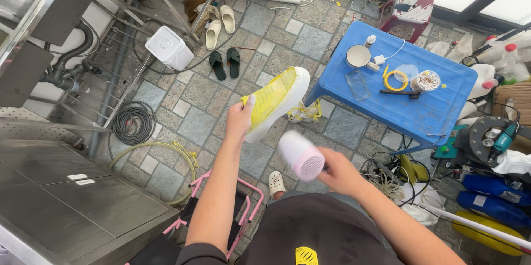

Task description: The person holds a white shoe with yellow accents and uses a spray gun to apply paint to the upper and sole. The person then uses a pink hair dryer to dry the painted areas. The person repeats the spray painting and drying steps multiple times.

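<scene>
Your left hand grips the yellow sneaker by its heel, fingers wrapped tight. Your right hand is closed around a white hair dryer, just beside the shoe.

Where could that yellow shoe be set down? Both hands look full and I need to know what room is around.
The blue table's near half is bare, below the mug and yellow ring; its far half is crowded. Open floor tiles lie between the dark sandals and coiled hose. The steel counter at left is mostly bare.
</scene>
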